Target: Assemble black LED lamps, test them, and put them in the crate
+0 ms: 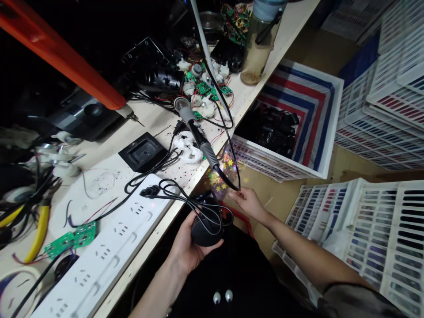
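My left hand (pixel 188 247) is wrapped round a rounded black device (pixel 207 227) just off the bench edge. A looped thin black cord (pixel 198 205) lies over the device, and a plug (pixel 149 191) at its end rests on the white power strip. To the right, my right hand (pixel 250 204) pinches a black cable (pixel 228 180) between thumb and fingers. That cable runs up to a soldering iron (pixel 200 137) with a grey and black handle, lying across the bench edge.
An orange electric screwdriver (pixel 76 66) hangs at upper left. On the bench are a power strip (pixel 109 260), black tray (pixel 143 151), green circuit boards (pixel 71 240), yellow-handled pliers (pixel 41 232) and a bottle (pixel 256 53). White crates (pixel 334 132) stand on the floor at right.
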The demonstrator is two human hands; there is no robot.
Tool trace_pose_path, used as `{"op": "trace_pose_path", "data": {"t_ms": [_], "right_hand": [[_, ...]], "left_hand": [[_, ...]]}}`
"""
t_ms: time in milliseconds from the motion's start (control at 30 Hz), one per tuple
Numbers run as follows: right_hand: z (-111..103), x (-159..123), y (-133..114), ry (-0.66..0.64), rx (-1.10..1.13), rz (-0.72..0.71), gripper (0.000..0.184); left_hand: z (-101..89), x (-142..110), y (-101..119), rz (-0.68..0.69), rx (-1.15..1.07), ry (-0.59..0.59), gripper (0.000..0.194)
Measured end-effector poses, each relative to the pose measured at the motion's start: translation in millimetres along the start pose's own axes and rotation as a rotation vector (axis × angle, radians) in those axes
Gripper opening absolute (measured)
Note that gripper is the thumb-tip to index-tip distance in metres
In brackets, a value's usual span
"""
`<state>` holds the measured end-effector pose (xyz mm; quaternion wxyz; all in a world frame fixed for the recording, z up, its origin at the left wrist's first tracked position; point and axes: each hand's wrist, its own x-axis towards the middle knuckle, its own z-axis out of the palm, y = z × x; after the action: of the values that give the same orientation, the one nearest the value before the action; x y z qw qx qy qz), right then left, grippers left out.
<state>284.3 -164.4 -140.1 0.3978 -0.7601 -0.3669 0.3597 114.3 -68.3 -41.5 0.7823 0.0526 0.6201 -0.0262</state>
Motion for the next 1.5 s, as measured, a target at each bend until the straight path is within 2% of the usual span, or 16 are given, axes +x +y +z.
{"op": "trace_pose_path", "data": {"t_ms": [133,267,500,667,767,1133,1233,1300,1400,1500], "right_hand": [[7.3,-1.6,-27.6,0.003,0.124,-0.009,0.037],[15.5,-8.3,-48.3,-0.008,0.196,-0.029,0.025],[23.6,-7.5,-40.8,-0.005,0.276,0.02,0.027],[24.3,-4.1,-38.9,-0.049,0.333,0.062,0.039],[26.7,-0.8,-37.4,-0.089,0.374,0.087,0.034],[19.7,-8.1,-50.8,-0.09,0.461,-0.021,0.038],[17.5,-6.6,-42.9,-0.096,0.525,0.027,0.033],[16.9,-4.9,-29.3,-0.068,0.538,0.09,0.026],[18.7,-3.4,2.3,-0.026,0.51,0.208,0.023],[24.4,-6.0,37.0,-0.056,0.434,0.315,0.02]], "left_hand": [[2.0,0.0,-1.4,0.024,0.01,0.013,0.028],[3.2,-0.6,-3.0,0.041,0.017,0.04,0.026],[5.8,1.4,-3.5,0.049,0.093,0.064,0.028],[5.8,2.4,-2.9,0.031,0.099,0.049,0.029],[5.8,1.8,-3.6,0.034,0.115,0.063,0.029],[4.6,10.1,-5.6,0.08,0.12,0.125,0.025],[9.7,6.6,-3.5,0.067,0.127,0.091,0.028],[14.0,5.0,-0.9,0.068,0.13,0.064,0.03],[20.6,6.1,4.0,0.108,0.113,0.049,0.03],[25.5,11.0,8.6,0.143,0.094,0.022,0.027]]}}
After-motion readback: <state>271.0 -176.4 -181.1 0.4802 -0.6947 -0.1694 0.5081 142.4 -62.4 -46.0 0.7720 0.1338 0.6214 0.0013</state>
